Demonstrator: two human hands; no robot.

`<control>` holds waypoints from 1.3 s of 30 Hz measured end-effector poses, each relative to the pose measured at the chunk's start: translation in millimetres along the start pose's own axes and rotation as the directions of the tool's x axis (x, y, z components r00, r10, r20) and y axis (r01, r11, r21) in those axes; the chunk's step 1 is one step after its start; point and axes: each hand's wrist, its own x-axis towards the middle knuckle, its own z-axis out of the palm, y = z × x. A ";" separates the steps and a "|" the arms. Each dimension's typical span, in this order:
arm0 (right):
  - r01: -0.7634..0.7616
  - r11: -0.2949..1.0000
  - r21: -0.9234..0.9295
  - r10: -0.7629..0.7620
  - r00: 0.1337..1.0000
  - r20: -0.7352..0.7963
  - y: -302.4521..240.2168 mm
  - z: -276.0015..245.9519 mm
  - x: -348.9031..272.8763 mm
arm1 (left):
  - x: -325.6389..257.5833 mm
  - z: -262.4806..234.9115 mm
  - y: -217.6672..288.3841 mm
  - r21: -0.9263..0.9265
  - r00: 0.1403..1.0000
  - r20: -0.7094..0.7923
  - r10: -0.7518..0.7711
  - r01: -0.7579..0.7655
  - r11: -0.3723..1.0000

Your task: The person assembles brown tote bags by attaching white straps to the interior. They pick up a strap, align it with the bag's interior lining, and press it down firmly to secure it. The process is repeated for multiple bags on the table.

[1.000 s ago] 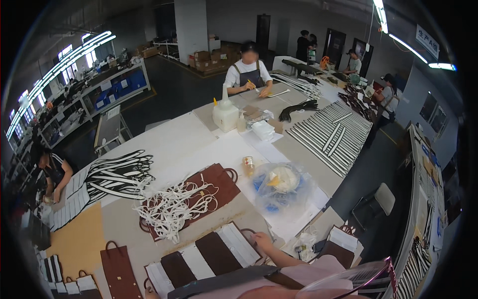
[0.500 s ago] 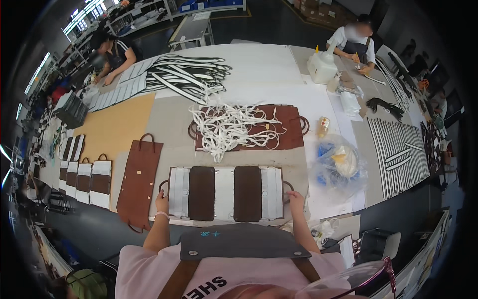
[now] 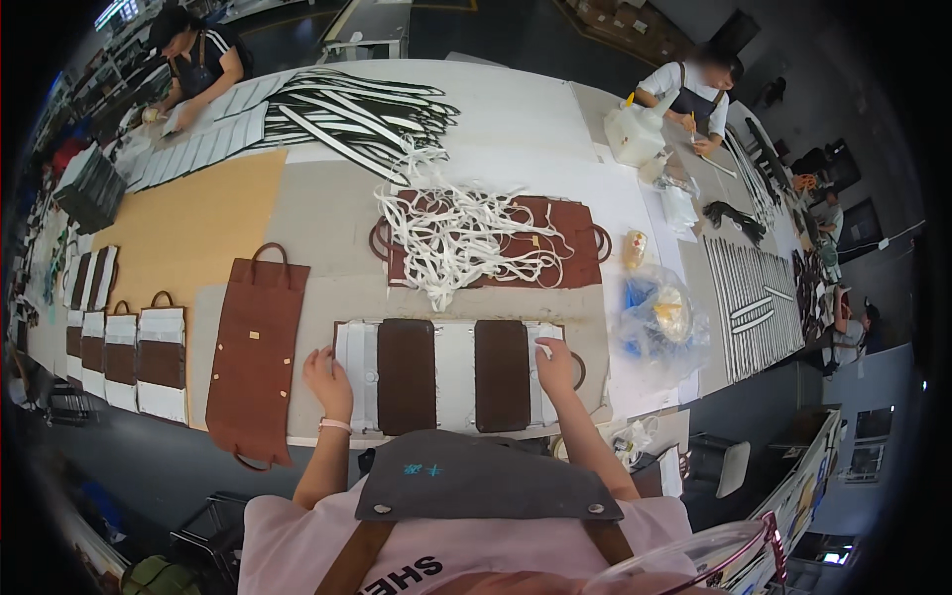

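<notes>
A flat bag panel point(image 3: 456, 377) lies in front of me at the near table edge. It has a white lining and two dark brown padded pockets, and a brown loop handle point(image 3: 580, 371) sticks out on its right. My left hand point(image 3: 328, 385) is at the panel's left edge, fingers apart and holding nothing. On the white strip at the right end rests my right hand point(image 3: 554, 367), its fingers extended over the surface. Left of the panel lies a reddish-brown bag piece point(image 3: 256, 347) with handles at both ends.
Beyond the panel, tangled white straps point(image 3: 466, 243) cover another brown piece point(image 3: 575, 233). Clear plastic bags point(image 3: 662, 327) and a white jug point(image 3: 635, 134) stand to the right. Several brown-and-white bag pieces point(image 3: 161, 367) line the left edge. Two co-workers sit across the table.
Both hands have let go of the side handles. The right hand moved inward onto the panel's right end; the left hand moved slightly up along its left edge. The whole view shifted a little.
</notes>
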 end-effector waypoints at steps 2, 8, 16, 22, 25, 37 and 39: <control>-0.019 0.983 0.183 -0.006 0.990 0.138 -41.3 15.5 28.4 | 14.4 14.8 24.9 -0.072 0.995 0.069 0.077 -0.071 0.995; -0.121 0.881 0.457 -0.043 0.942 0.334 -95.4 70.3 132.3 | 64.9 66.6 104.7 -0.474 0.949 0.245 0.197 -0.060 0.879; 0.342 0.940 -0.007 -0.340 0.934 -0.111 -83.5 173.2 317.1 | 162.5 167.0 172.0 -0.401 0.762 0.403 0.507 -0.351 0.846; 0.280 0.933 -0.227 -0.262 0.959 0.106 -92.1 214.9 332.8 | 178.8 234.1 164.3 0.054 0.676 0.599 0.429 -0.569 0.821; 0.316 0.931 -0.180 -0.288 0.943 0.169 -109.4 199.8 306.4 | 164.8 243.8 140.5 0.136 0.696 0.552 0.459 -0.618 0.774; -0.141 0.766 0.627 -0.071 0.951 0.301 -155.5 35.6 248.9 | 166.9 252.6 153.9 0.023 0.660 0.687 0.304 -0.439 0.898; -0.121 0.511 0.851 -0.046 0.985 0.168 -172.2 -31.6 237.1 | 170.4 256.8 150.0 0.157 0.660 0.705 0.258 -0.501 0.851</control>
